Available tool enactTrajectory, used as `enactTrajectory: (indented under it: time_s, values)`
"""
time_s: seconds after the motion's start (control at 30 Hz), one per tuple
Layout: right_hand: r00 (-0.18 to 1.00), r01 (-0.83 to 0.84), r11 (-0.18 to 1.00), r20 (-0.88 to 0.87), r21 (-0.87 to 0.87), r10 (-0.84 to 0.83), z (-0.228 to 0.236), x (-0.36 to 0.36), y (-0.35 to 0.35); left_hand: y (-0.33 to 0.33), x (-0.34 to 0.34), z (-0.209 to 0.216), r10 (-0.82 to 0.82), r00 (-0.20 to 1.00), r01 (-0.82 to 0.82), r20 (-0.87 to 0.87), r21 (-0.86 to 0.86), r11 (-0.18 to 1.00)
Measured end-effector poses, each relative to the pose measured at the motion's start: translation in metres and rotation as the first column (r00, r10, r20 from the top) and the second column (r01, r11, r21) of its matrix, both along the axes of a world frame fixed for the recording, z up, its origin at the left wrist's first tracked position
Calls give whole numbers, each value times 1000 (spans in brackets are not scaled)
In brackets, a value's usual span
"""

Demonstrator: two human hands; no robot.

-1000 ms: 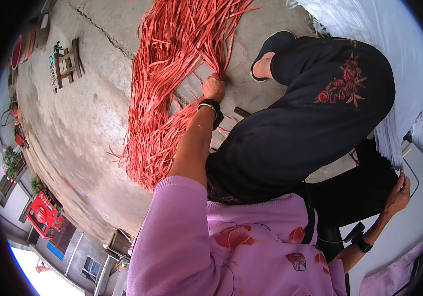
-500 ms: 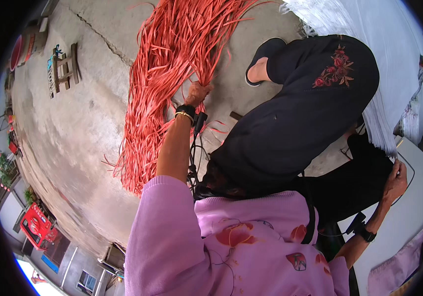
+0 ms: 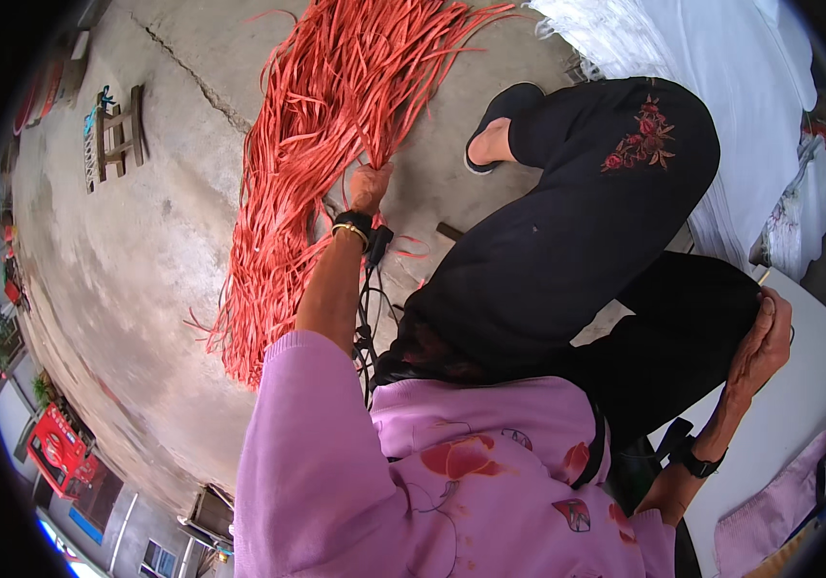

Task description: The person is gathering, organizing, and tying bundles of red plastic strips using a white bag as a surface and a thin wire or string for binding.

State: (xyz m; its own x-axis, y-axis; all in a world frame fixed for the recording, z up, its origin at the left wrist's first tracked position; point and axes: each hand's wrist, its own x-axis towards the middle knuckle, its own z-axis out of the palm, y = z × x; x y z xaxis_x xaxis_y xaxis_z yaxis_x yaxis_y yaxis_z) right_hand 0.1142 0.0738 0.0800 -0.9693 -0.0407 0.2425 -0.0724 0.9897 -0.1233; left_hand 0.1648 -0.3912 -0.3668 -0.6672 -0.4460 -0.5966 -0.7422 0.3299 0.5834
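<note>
My left hand [image 3: 371, 186] is closed around a gathered part of the long red plastic strips [image 3: 326, 106]. These strips spread in a thick, tangled bundle over the concrete floor, to the left of my legs. My right hand [image 3: 762, 342] is by my right knee, over the edge of a pale tabletop [image 3: 808, 347]. Its fingers are bent together, and whatever they may hold is hidden. Just beyond its fingertips a thin yellowish stick [image 3: 765, 276] shows. A stack of white woven sheets [image 3: 712, 125] with a frayed edge lies past my knee.
A small wooden stool [image 3: 119, 138] stands on the floor at the far left. Further off at lower left is a red plastic chair [image 3: 58, 448]. Folded purple cloth [image 3: 770, 501] lies at the lower right. Black cables [image 3: 367, 332] hang by my left wrist.
My right hand has moved slightly forward, away from me, nearer the yellowish stick. My left hand keeps its hold on the red strips. The whole view has shifted a little.
</note>
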Motion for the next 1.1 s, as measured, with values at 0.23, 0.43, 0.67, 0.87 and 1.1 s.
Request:
enactTrajectory:
  time_s: [0.23,0.43,0.67,0.87,1.1]
  values:
    - [874,-485,849,-125,-210,469,-36,-53,-84,-8,-13,37,-120,992,117,-24,-110,987]
    - [869,-485,800,-93,-353,486,-42,-72,-109,-4,-27,83,-54,995,48,-79,-87,995]
    - [907,-400,810,-56,-428,418,-53,-86,-117,-1,-26,90,-111,994,112,17,-79,991]
    - [828,-496,652,-88,-573,553,-60,-95,-136,6,-33,95,-94,990,106,102,-123,987]
    - [706,-656,590,-109,-471,699,-60,-78,-144,10,-39,85,-79,995,92,66,-214,973]
